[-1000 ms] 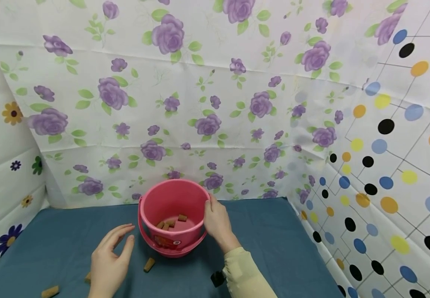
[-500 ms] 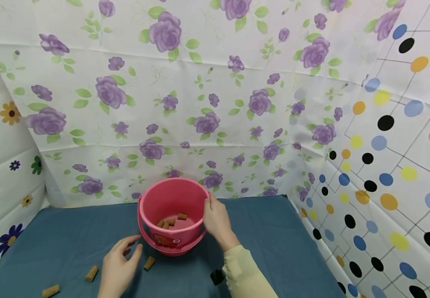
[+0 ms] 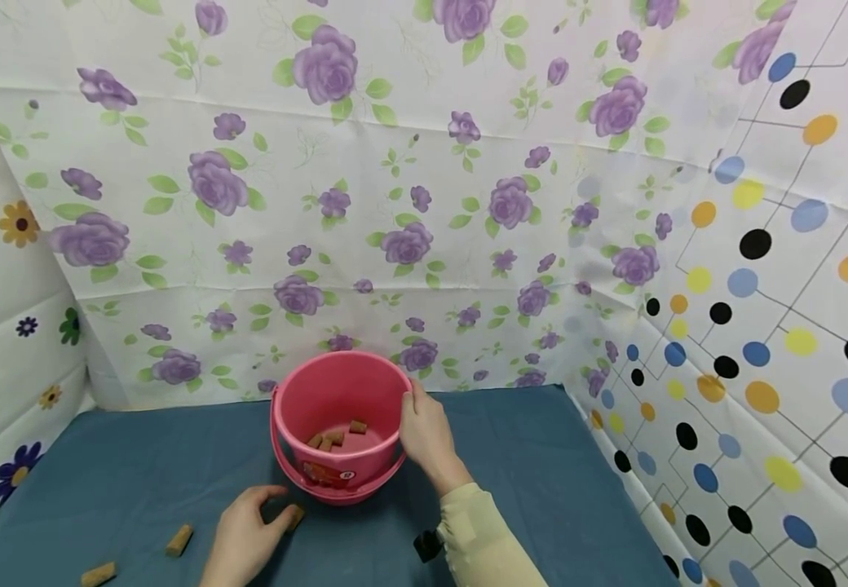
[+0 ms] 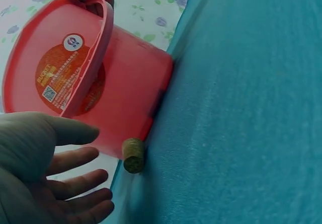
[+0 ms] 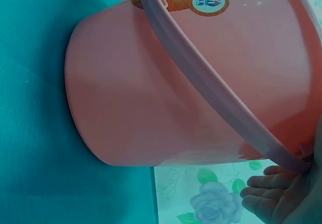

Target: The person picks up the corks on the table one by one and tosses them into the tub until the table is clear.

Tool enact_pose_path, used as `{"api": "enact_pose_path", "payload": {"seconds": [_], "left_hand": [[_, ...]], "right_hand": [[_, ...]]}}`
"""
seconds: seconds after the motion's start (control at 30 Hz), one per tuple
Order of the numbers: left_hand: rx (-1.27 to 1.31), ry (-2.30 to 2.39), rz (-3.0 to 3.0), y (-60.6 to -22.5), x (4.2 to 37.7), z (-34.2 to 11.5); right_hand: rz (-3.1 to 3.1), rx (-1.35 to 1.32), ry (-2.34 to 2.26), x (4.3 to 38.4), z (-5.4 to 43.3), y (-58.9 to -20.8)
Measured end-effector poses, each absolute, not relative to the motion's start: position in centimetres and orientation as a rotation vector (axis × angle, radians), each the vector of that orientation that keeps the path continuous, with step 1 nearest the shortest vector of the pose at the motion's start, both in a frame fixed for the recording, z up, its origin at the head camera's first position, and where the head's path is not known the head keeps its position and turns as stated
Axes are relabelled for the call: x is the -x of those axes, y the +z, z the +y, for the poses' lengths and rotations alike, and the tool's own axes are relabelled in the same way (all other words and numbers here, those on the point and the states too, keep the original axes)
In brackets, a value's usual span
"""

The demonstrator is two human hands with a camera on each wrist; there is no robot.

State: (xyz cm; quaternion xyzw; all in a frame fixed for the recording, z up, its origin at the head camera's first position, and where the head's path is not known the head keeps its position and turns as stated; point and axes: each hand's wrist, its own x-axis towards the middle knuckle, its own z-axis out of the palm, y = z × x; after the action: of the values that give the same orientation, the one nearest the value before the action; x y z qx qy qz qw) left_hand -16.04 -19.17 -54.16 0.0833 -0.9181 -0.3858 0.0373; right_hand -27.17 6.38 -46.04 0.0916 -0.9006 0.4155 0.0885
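A pink bucket with a lowered pink handle stands at the table's back edge. Several corks lie on its floor. My right hand grips its right rim, thumb over the edge and fingers outside. In front of the bucket, my left hand reaches around a loose cork, partly hidden behind the thumb. The left wrist view shows that cork at the bucket's base, a gap from the spread fingertips.
Two more corks, one nearer and one farther, lie on the blue cloth at left. A flowered sheet hangs behind, a dotted one at right. A small black object sits by the right sleeve.
My left hand has moved right and down, from beside the bucket to the loose cork in front of it. My right hand stays on the rim.
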Motion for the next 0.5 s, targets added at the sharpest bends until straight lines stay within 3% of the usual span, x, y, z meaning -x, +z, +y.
{"api": "enact_pose_path", "payload": {"seconds": [0.5], "left_hand": [[-0.196,-1.091,-2.952,-55.04,16.23,-19.13]], "right_hand": [[-2.681,-0.267,1.249,27.13,6.63,-46.1]]}}
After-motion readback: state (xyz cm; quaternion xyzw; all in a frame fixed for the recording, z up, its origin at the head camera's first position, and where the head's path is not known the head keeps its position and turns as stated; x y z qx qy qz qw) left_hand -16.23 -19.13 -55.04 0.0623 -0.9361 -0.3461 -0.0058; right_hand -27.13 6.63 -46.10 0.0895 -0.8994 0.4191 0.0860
